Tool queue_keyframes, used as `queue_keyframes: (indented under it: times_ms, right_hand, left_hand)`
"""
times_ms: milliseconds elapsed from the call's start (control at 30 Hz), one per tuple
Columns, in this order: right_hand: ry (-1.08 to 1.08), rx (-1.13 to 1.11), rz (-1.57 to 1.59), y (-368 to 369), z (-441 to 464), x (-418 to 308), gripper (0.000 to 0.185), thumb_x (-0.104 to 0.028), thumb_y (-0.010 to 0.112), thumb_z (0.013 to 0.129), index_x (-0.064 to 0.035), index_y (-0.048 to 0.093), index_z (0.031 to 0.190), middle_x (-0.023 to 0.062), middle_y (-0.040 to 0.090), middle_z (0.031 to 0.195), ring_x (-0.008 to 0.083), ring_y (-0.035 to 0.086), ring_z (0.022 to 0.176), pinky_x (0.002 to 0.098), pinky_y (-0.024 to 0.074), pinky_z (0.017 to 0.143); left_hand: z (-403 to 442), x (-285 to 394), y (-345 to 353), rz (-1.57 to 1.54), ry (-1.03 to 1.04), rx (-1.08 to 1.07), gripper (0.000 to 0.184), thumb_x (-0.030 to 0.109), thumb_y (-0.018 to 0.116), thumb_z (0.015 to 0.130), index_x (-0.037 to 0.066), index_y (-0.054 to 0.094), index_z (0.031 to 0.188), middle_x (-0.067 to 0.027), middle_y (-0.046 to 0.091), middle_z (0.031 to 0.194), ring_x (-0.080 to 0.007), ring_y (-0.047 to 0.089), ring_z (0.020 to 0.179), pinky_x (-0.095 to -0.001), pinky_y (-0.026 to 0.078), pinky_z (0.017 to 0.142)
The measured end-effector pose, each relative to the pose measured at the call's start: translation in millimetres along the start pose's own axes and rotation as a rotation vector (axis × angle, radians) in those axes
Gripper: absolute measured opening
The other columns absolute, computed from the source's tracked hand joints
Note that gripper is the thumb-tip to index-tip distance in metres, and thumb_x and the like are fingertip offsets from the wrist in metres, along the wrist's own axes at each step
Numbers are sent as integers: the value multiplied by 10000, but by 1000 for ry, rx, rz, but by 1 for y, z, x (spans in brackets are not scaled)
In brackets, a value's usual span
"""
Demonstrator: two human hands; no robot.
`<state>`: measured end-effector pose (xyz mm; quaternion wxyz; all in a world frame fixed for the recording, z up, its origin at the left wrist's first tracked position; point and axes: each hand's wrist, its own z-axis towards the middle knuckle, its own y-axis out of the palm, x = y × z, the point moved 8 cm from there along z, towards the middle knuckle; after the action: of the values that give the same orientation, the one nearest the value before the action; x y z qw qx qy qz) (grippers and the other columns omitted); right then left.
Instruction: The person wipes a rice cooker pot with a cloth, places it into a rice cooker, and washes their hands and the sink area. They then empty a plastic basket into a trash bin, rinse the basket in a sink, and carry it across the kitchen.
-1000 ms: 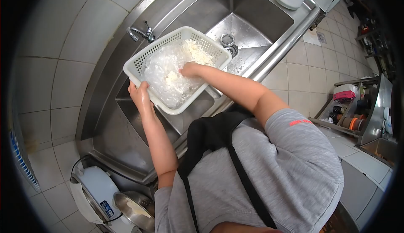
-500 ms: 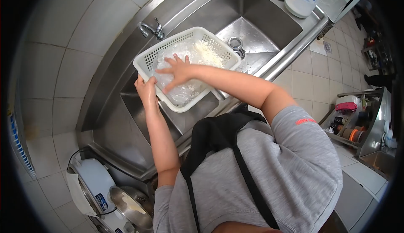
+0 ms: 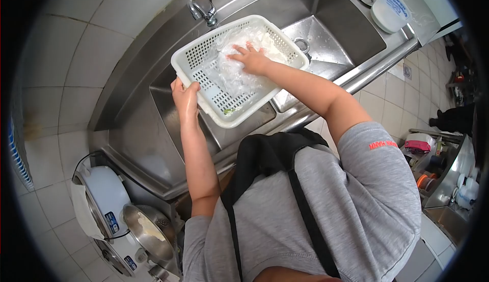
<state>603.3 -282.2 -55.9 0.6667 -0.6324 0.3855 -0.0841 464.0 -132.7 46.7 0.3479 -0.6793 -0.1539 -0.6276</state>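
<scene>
A white perforated plastic basket [image 3: 204, 110] is held tilted over the divider of a steel sink. My left hand [image 3: 185, 98] is closed around its left rim, thumb on top. Inside, my right hand [image 3: 253, 59] presses on crumpled clear plastic [image 3: 234, 81] with fingers spread and slightly bent; what lies under them is hidden. Pale, crumbly white food [image 3: 275, 51] shows beyond the plastic at the basket's right end. A small green scrap [image 3: 229, 111] rests on the bare near-left part of the basket floor.
The steel sink [image 3: 346, 22] has a drain [image 3: 302, 45] at right and a faucet [image 3: 204, 12] behind the basket. A white tub [image 3: 390, 12] stands on the right ledge. Rice cookers [image 3: 104, 195] and a steel bowl [image 3: 147, 231] sit at lower left.
My right hand has pushed the clear plastic toward the basket's right end, baring holes on the left floor and the green scrap. My left hand keeps its hold on the rim.
</scene>
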Motion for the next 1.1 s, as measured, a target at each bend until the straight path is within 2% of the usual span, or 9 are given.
queue_keyframes:
  times_ms: [167,367,433,500,567,633,733,900,1100]
  right_hand:
    - [6,35,-51,4,-1,13,664,-201,592,762,-370,255,1308,-22,70,1433,379,128,1285,601,255,954]
    - [-157,-160,841,-77,-20,38,489,-377,594,760,-248,474,1217,80,372,1325,289,352,1206,443,350,939]
    - [-33,186,961,-113,-33,86,477,-426,577,761,-144,550,1145,133,515,1180,262,475,1096,385,406,878]
    - [171,401,785,-104,-42,144,572,-464,545,773,-24,530,1137,140,532,1155,238,517,1045,327,383,894]
    - [581,101,513,-50,-49,176,514,-402,515,821,14,524,1123,171,557,1099,262,521,1038,336,402,875]
    - [599,81,347,-19,-61,167,438,-342,520,835,32,551,1061,182,603,968,265,578,934,352,448,805]
    - [764,-6,693,9,-68,170,378,-300,528,837,42,562,996,165,621,830,252,626,757,354,494,667]
    - [576,308,864,-44,-86,157,338,-243,543,811,38,546,998,154,622,781,205,614,556,319,484,482]
    - [543,517,662,-72,-93,159,413,-315,573,778,10,542,1032,181,615,880,256,619,744,365,477,654]
  left_hand:
    - [1,7,8,1,24,15,449,1,531,559,3,575,1006,-118,393,1080,-211,448,972,-277,380,824]
    - [35,-18,1,-29,13,-62,411,41,540,577,4,584,983,-121,404,1060,-211,465,955,-294,387,816]
    - [36,-26,-3,-24,-25,-80,408,42,537,582,5,585,985,-118,403,1060,-210,475,946,-301,394,805]
    - [30,-18,1,-45,-34,-97,416,34,533,580,13,588,991,-113,402,1051,-209,485,929,-305,400,795]
    - [29,-12,5,-69,-50,-120,420,26,530,578,17,590,993,-112,412,1037,-210,485,932,-301,398,799]
    - [30,-13,10,-109,-60,-158,416,20,529,577,15,590,989,-115,425,1014,-213,489,923,-302,398,799]
    - [25,-3,7,-57,1,-119,409,17,531,578,10,591,983,-117,441,986,-215,494,909,-301,398,796]
    - [-5,69,-1,-87,179,-73,424,8,525,621,1,558,1044,-102,429,978,-185,503,889,-277,415,781]
    - [-18,-17,2,-220,-296,-223,452,85,566,682,-60,482,1102,-143,551,1019,-233,540,918,-317,422,804]
